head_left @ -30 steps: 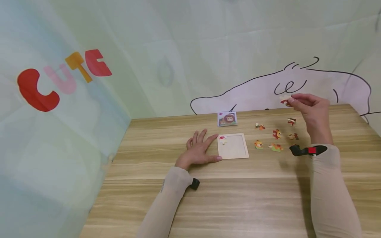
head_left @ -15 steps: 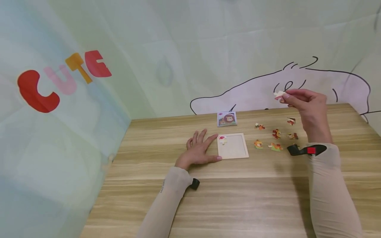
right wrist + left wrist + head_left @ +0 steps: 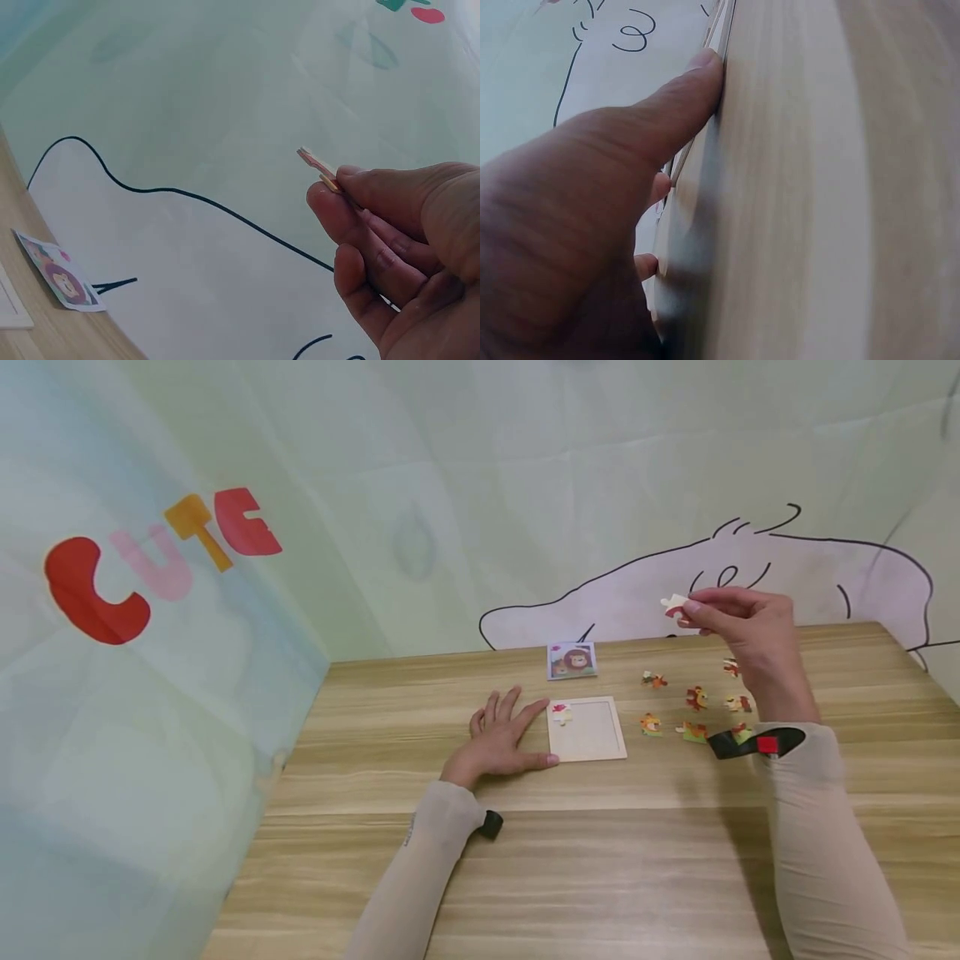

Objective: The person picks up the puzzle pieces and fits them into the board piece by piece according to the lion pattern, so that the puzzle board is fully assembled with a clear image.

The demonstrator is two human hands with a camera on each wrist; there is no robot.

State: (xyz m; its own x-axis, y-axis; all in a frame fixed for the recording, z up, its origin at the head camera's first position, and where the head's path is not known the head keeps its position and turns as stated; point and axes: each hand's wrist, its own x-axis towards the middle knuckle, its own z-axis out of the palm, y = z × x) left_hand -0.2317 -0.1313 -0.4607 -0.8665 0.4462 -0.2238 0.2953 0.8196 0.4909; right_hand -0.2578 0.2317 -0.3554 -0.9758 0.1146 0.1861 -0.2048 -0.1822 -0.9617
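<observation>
My right hand (image 3: 750, 622) pinches a white and red puzzle piece (image 3: 674, 605) between thumb and fingers, raised above the far side of the table. In the right wrist view this piece (image 3: 319, 165) shows edge-on. Flat on the table, my left hand (image 3: 502, 739) has its fingers spread, with thumb and index fingertip at the left side of a square wooden puzzle tray (image 3: 588, 755). One piece with a pink and red print (image 3: 562, 713) lies in the tray's upper left corner. The left wrist view shows the thumb (image 3: 679, 105) along the tray's edge.
Several loose puzzle pieces (image 3: 697, 697) lie right of the tray, some partly behind the right wrist's black strap (image 3: 731, 745). Behind the tray lies a picture card (image 3: 572, 660) with a lion. A printed cloth backdrop (image 3: 450, 527) rises at the table's far edge.
My right hand has moved left with the puzzle piece, turning it so more of its white part shows. The left hand and the tray have stayed in place.
</observation>
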